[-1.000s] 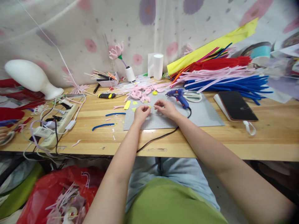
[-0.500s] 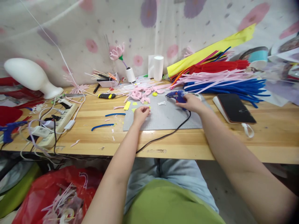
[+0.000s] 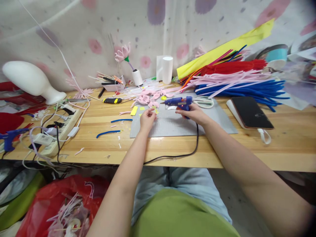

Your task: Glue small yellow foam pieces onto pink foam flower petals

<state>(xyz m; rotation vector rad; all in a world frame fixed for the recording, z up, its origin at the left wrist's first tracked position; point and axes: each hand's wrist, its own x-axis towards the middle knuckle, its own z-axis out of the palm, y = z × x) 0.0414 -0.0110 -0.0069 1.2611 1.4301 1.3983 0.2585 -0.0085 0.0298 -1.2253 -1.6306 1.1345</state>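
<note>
Bench (image 3: 222,148): wood. Grey mat (image 3: 217,122), mid-bench. Blue glue gun (image 3: 178,102) over mat's far edge, nozzle pointing left; right hand (image 3: 194,113) closed round its handle. Left hand (image 3: 147,118) on mat's left part, fingertips pinched on sth tiny, can't tell what.

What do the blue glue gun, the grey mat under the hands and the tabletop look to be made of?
Glue gun: smooth, slightly glossy blue body, probably hard plastic. Mat: flat, matte grey sheet, perhaps rubbery plastic; hard to tell. Tabletop: pale wood with visible grain and board seams, lightly sheened.
</note>
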